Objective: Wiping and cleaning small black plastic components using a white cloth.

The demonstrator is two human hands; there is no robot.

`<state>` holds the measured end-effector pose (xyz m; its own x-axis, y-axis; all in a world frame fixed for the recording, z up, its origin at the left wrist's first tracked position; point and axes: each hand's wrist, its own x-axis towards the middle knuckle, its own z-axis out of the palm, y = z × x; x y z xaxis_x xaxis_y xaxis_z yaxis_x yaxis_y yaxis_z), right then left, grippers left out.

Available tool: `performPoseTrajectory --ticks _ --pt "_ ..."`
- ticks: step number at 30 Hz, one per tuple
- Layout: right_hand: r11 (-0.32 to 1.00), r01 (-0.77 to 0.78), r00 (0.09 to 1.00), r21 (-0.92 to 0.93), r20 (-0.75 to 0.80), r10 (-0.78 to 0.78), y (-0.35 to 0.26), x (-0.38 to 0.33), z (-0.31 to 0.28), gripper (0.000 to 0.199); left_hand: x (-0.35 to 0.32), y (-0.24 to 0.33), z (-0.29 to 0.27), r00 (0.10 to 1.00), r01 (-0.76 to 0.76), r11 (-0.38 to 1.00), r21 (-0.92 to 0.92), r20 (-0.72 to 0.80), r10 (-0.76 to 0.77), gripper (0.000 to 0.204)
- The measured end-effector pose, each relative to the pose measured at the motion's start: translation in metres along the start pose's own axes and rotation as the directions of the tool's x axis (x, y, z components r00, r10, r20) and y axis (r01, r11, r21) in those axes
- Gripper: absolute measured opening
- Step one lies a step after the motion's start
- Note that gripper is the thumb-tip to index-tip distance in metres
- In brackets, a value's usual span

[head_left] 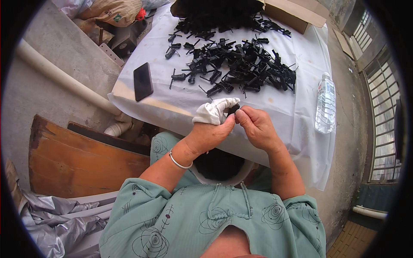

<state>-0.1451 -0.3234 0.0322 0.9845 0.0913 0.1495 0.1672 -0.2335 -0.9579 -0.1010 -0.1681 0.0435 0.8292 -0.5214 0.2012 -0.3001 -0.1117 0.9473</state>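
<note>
My left hand [211, 131], fingers wrapped in white cloth [214, 111], and bare right hand [257, 125] both pinch small black plastic part [233, 109] over table edge. Heap of spiky matte black parts [241, 64] beyond, on smooth white sheet [297, 107].

Small black part [233, 109] mostly hidden between both hands' fingertips, shape unreadable, cardboard box [297, 15] beyond the black parts pile [236, 64] cut off by the top edge (contents unseen), bowl [219, 167] below the hands partly covered by forearms
</note>
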Motion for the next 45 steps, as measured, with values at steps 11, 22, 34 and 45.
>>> performPoseTrajectory --ticks 11,22,34,45 --pt "0.984 -0.019 0.982 0.178 -0.183 0.052 0.030 0.002 0.030 0.026 -0.008 -0.005 0.009 0.944 -0.278 0.776 0.567 0.013 0.330 0.028" --pt "0.997 -0.070 0.996 -0.031 0.053 0.072 0.007 0.001 -0.012 0.008 0.006 -0.006 -0.011 0.985 0.170 0.759 -0.629 0.109 -0.131 0.034" --pt "0.996 0.006 0.988 0.084 -0.154 0.007 0.003 0.004 0.000 0.020 0.007 -0.016 0.002 0.975 -0.145 0.982 -0.125 0.148 0.163 0.031" --pt "0.995 0.091 0.991 -0.048 -0.097 -0.095 0.015 0.002 0.024 0.023 -0.011 -0.009 0.007 0.984 -0.177 0.931 0.320 0.044 0.172 0.027"
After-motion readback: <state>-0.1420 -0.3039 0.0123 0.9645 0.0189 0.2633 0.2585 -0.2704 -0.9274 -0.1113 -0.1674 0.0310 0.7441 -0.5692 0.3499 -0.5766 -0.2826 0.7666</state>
